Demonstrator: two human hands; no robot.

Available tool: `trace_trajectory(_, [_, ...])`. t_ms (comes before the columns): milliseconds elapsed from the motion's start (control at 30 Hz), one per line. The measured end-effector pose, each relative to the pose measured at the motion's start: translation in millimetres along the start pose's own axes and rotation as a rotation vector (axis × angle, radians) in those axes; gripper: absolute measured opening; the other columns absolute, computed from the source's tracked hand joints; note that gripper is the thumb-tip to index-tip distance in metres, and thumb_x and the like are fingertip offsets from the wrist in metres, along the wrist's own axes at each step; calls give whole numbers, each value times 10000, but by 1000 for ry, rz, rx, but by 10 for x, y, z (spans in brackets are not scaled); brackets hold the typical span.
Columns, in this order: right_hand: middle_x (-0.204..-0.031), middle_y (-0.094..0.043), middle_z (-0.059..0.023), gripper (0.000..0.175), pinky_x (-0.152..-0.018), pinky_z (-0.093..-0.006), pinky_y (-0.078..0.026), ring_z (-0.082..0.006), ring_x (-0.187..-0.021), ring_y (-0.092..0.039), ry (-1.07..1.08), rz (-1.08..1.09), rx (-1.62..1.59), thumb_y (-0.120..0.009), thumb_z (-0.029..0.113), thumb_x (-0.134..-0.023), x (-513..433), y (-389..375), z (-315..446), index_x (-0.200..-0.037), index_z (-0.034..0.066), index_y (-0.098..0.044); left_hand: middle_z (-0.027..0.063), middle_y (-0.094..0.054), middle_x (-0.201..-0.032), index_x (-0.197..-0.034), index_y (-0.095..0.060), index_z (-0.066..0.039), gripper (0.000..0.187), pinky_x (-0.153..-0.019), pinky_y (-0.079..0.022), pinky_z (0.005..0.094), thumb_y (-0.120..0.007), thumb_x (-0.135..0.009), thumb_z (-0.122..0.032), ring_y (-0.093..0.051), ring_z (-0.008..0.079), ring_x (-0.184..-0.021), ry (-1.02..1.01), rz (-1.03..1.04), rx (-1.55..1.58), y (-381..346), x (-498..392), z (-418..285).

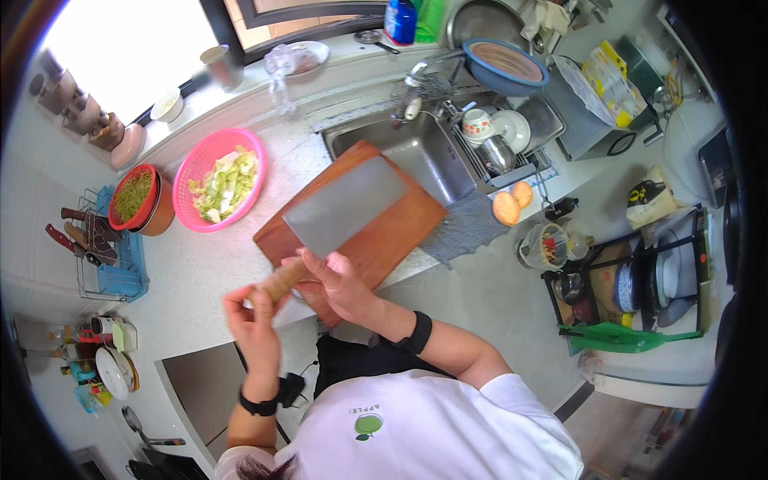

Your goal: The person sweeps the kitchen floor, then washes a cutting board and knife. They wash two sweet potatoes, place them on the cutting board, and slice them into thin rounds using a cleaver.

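My left hand grips the near end of a tan-brown elongated thing, which could be a handle or a root; I cannot tell which. The fingers of my right hand close around its far end, with the thumb along the top. Just beyond my fingertips is a broad grey cleaver blade over the wooden cutting board. Whether the blade joins the thing in my hands is hidden by my fingers. The board lies slanted, its far corner over the sink. My hands are above its lower left side.
Left of the board, a pink basket holds cut leafy greens, beside an orange-red bowl of shredded greens. Knives stand in a wire rack. A grey cloth and two round tan items lie at right, near drying dishes.
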State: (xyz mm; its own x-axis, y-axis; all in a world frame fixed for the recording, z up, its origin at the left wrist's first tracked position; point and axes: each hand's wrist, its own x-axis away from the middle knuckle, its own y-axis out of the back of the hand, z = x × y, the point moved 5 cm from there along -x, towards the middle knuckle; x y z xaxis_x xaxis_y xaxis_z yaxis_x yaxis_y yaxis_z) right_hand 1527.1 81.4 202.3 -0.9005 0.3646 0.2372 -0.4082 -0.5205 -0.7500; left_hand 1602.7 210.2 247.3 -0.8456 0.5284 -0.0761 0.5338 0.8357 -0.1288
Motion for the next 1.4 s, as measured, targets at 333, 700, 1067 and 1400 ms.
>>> trace_trajectory(333, [-853, -540, 9, 297, -648, -251, -474, -75, -763, -530, 115, -71, 339, -686, 157, -850, 707, 1450, 944, -1032, 30, -490, 75, -584, -822, -1069, -492, -26, 245, -377, -327, 207, -533, -947, -234, -459, 87, -458, 752, 342, -81, -1926, 516, 574])
trace_trajectory(700, [-880, -673, -136, 193, -730, -439, -505, -339, -833, -636, 211, -550, 1717, -613, 251, -793, 72, 3149, 2731, -901, 104, -676, 3, -556, -668, -1014, -620, -32, 336, -377, -299, 231, -606, -889, -344, -469, 73, -470, 671, 617, -608, -2986, -1451, 1367])
trace_trajectory(1067, [-1480, -294, -49, 552, -1047, -566, -270, -322, -1350, -272, -2, -844, 2305, -524, 109, -823, -1295, 4341, 3711, -1358, 73, -395, 58, -577, -692, -1018, -577, 43, 422, -386, -384, 276, -781, -687, -121, -503, 138, -467, 521, 660, -833, -3290, -2688, 2460])
trace_trajectory(1400, [-1218, -534, -40, 316, -949, -497, -373, -251, -1169, -480, -273, -792, 2340, -547, 132, -816, -1608, 4572, 4024, -1129, 108, -582, 60, -579, -693, -998, -574, 27, 386, -396, -387, 266, -775, -694, -99, -513, 137, -487, 705, 648, -695, -3358, -2823, 2605])
